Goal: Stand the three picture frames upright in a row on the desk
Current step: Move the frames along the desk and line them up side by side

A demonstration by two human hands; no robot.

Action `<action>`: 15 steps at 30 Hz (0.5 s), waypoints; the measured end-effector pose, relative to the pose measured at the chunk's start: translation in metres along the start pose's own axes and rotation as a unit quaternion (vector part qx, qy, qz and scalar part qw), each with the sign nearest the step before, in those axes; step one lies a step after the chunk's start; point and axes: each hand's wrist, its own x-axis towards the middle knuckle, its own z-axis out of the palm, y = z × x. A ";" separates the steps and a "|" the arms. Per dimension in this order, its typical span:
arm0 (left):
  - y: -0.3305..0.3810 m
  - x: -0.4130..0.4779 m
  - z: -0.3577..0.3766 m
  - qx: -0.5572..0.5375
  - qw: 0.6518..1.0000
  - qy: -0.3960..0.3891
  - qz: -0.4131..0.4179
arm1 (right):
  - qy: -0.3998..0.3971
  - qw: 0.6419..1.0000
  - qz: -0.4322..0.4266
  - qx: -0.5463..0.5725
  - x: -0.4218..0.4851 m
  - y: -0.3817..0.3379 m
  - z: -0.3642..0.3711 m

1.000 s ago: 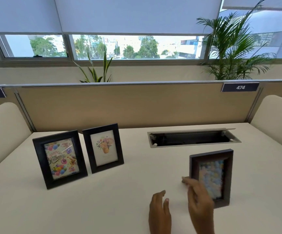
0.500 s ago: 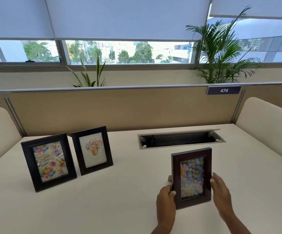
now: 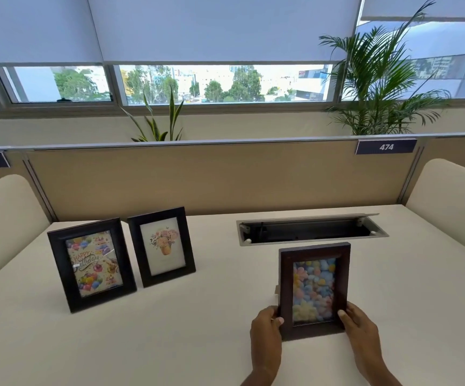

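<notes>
Three dark picture frames stand on the cream desk point(image 3: 197, 330). At the left is a birthday-card frame point(image 3: 92, 264), upright and leaning back. Just right of it stands a flower-pot frame point(image 3: 162, 246). Further right, near me, a brown frame with pastel flowers point(image 3: 314, 291) stands upright facing me. My left hand point(image 3: 266, 334) grips its lower left edge, and my right hand point(image 3: 361, 330) grips its lower right edge. A bit of its back stand shows at its left side.
An open cable tray point(image 3: 312, 229) is sunk into the desk behind the brown frame. A tan partition point(image 3: 220, 176) closes the back, with cream panels at both sides. Plants stand behind the partition under the window.
The brown frame has turned from facing right to facing me and stands square. My hands went from beside it to one on each lower edge.
</notes>
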 end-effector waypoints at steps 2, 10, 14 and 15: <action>0.000 0.010 -0.013 -0.013 1.000 0.013 -0.002 | -0.012 1.000 0.000 0.003 0.002 -0.007 0.019; -0.007 0.065 -0.071 -0.049 0.994 0.100 -0.016 | -0.062 0.996 -0.052 -0.027 0.023 -0.042 0.113; -0.011 0.094 -0.091 -0.027 0.989 0.140 -0.027 | -0.075 0.994 -0.066 -0.052 0.038 -0.052 0.153; -0.013 0.100 -0.095 -0.016 0.989 0.148 -0.027 | -0.076 0.993 -0.065 -0.063 0.042 -0.053 0.161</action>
